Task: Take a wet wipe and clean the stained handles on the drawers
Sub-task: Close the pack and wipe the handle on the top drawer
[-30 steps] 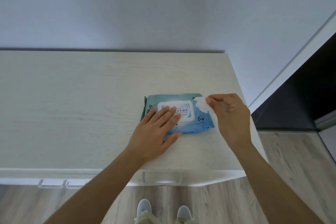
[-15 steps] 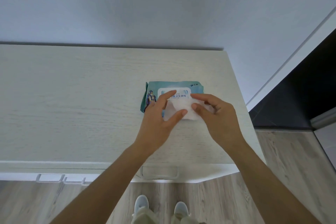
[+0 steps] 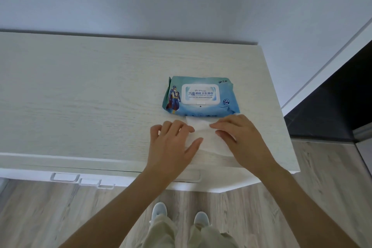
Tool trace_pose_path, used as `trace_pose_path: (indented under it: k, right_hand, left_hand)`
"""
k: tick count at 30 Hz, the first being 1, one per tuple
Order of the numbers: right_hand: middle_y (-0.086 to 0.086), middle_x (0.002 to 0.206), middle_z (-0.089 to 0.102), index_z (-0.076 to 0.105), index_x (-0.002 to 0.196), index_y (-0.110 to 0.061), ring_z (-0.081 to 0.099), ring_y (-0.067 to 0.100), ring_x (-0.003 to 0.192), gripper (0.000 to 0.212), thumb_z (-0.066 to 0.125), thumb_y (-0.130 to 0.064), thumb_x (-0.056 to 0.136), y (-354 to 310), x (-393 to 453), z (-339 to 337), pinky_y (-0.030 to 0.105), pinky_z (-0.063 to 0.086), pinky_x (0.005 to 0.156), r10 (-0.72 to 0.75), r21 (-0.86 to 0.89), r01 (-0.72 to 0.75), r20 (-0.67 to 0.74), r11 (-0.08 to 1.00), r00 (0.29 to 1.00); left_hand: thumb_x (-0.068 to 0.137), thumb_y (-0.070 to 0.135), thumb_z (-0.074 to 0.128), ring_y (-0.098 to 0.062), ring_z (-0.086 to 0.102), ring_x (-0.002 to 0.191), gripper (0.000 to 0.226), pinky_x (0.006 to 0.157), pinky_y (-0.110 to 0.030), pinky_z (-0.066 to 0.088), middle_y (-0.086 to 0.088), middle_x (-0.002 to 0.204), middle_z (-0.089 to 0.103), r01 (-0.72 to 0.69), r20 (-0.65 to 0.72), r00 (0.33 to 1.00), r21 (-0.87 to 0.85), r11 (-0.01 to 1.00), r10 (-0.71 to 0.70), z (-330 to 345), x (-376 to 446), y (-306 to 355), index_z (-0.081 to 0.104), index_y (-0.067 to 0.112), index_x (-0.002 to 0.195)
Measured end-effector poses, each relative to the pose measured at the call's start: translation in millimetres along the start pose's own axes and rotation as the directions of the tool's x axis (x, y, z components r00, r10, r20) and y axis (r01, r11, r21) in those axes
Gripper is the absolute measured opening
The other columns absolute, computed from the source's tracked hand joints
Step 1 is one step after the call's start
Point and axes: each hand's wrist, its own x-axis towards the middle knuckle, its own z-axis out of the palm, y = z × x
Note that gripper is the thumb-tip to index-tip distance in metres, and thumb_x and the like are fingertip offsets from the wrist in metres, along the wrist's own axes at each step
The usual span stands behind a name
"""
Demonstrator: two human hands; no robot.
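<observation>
On the pale dresser top (image 3: 80,96), a wet wipe (image 3: 209,139) near the wipe pack (image 3: 201,96) is pinched by left hand (image 3: 171,145) and right hand (image 3: 241,139).

My bench (image 3: 80,96) is pale matt wood with fine grain. The wipe pack (image 3: 227,88) is glossy crinkled plastic; the wipe (image 3: 209,139) is soft white cloth. The floor (image 3: 40,217) is matt grey wood.
</observation>
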Motion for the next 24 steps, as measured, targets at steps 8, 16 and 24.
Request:
trace_pose_path:
  k: [8, 16, 24]
  right_hand:
    - [-0.013, 0.109, 0.039, 0.051, 0.131, -0.032, 0.048, 0.003, 0.088, 0.04, 0.055, -0.021, 0.093, 5.9, 6.2, 2.8, 0.004, 0.036, 0.074, 0.089, 0.118, -0.16, 0.457, 0.98, 0.885]
    - [-0.01, 0.091, 0.042, 0.069, 0.101, -0.017, 0.046, 0.011, 0.089, 0.027, 0.073, -0.028, 0.078, 8.0, 12.8, 15.2, 0.013, 0.03, 0.071, 0.069, 0.072, -0.089, 0.243, 0.993, 0.967]
    - [-0.017, 0.057, 0.058, 0.056, 0.067, -0.03, 0.05, -0.005, 0.053, 0.019, 0.071, -0.035, 0.078, -0.6, 18.8, 3.9, 0.005, 0.037, 0.051, 0.273, 0.462, -0.323, 0.175, 0.826, 0.946]
  left_hand:
    - [0.082, 0.049, 0.065, -0.027, 0.049, 0.121, 0.05, 0.104, -0.049, 0.024, -0.006, 0.13, 0.055, 0.058, 0.233, 0.97, 0.045, 0.997, -0.067, 5.6, -2.8, -1.3, 0.064, 0.019, 0.122]
    - [0.08, 0.056, 0.061, -0.019, 0.057, 0.104, 0.049, 0.103, -0.042, 0.03, 0.003, 0.109, 0.063, 0.041, 0.204, 0.979, -0.136, 0.99, -0.012, 4.7, -8.0, 3.1, 0.067, 0.019, 0.111]
    - [0.088, 0.025, 0.066, -0.001, 0.057, 0.077, 0.029, 0.071, -0.013, 0.044, 0.015, 0.077, 0.06, 0.435, 0.302, 0.9, -0.66, 0.612, -0.314, 0.3, 10.2, 3.4, 0.05, 0.047, 0.098]
